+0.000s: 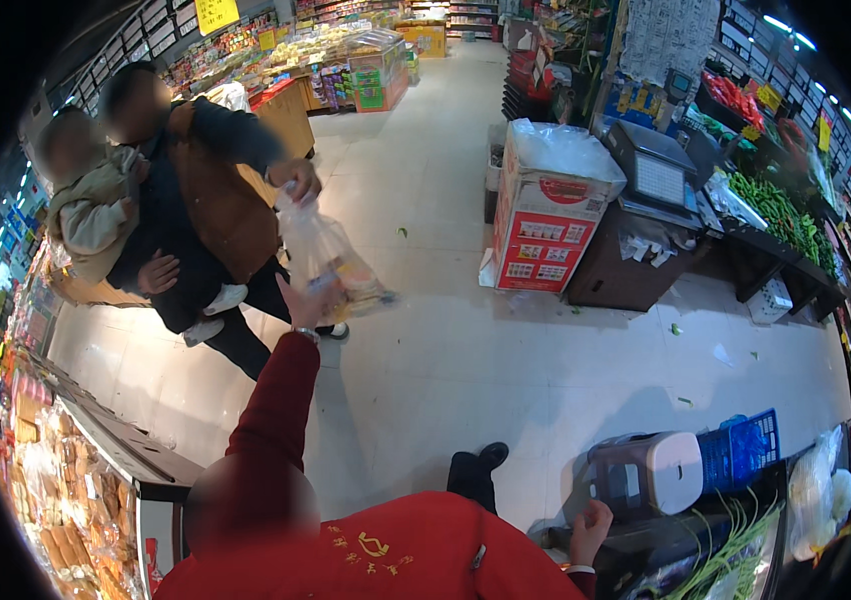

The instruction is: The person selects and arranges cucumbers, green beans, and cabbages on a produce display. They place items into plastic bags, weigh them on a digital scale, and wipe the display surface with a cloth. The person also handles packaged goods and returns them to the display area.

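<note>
My left hand (309, 300), at the end of a dark red sleeve, reaches out against a clear plastic bag (335, 262) with yellowish packaged items in it. Whether its fingers grip the bag cannot be told. Above, another person's hand (302, 180) holds the bag by its top. That person carries a child on one arm. My right hand (590, 525) hangs low at the right, fingers loosely curled, near a plastic stool (677, 472) and long green vegetables (733, 544). Nothing shows in it.
A red and white carton (542, 247) topped with plastic bags stands beside a weighing scale (654, 169) on a dark stand. Green peppers (778, 217) lie on the right-hand display. Packaged bread (69, 517) fills the lower left display. A blue basket (744, 450) is behind the stool. Leaf scraps dot the tiles.
</note>
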